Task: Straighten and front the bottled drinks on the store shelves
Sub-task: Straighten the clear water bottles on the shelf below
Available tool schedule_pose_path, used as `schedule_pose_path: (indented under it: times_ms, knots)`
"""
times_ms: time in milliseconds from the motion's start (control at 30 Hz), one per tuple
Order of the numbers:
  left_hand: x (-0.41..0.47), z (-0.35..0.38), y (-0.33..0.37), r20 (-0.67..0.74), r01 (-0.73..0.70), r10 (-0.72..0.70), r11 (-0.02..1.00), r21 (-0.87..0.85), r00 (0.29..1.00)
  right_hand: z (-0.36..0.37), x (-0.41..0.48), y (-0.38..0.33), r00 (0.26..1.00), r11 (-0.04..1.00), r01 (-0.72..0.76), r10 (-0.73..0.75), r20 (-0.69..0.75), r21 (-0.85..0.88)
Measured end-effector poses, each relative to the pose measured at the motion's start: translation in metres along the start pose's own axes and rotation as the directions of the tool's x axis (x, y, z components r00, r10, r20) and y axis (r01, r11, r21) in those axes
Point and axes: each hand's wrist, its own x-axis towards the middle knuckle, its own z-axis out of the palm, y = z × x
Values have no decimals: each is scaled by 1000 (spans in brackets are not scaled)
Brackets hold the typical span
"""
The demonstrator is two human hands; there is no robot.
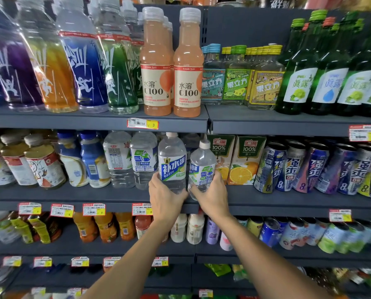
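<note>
Two at shelf edge | left hand grips taller bottle | right hand grips shorter bottle

Water bottles clear, labels blue-green; juice bottles peach; shelves dark grey.

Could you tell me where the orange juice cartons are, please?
Head view, right of centre: orange juice cartons on the second shelf, between the bottle the right hand grips and the blue cans.

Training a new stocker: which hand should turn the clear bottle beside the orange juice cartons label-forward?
Right hand: it grips that clear plastic white-capped bottle; left hand holds the taller neighbouring bottle.
</note>
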Motion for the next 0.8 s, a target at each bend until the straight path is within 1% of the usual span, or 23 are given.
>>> schedule_pose_path:
  times_ms: [133, 300, 400, 433, 533, 600, 633, 700, 800]
  knots:
    - [7, -10, -10, 69, -20, 18, 1000, 15, 997, -4, 3, 4, 999, 1000, 13, -12, 30, -19]
    - [-12, 5, 12, -28, 13, -11, 996, 84, 1000, -3, 3, 4, 999, 1000, 20, -19, 40, -17]
    - [-20, 9, 15, -54, 57, -54, 997, 47, 997, -6, 3, 6, 999, 1000, 14, -13, 45, -6]
    - [-17, 6, 10, -49, 45, -44, 998, 36, 998, -7, 4, 7, 999, 1000, 16, -16, 47, -3]
    - [-6, -7, -7, 31, -75, 73, 994, 78, 997, -10, 7, 9, 998, 1000, 25, -24, 51, -13]
    - [-1, -10, -11, 100, -88, 83, 995, 51, 992, -11, 8, 9, 998, 999, 30, -29, 57, -27]
    - [-1, -9, -11, 106, -74, 69, 996, 48, 992, -11, 7, 8, 998, 999, 34, -32, 56, -27]
    - [-3, -4, -7, 56, -24, 20, 996, 82, 998, -12, 7, 7, 998, 999, 39, -38, 52, -20]
    - [-10, 10, 2, -94, 97, -75, 962, 256, 993, -13, 6, 5, 998, 999, 30, -29, 59, -21]
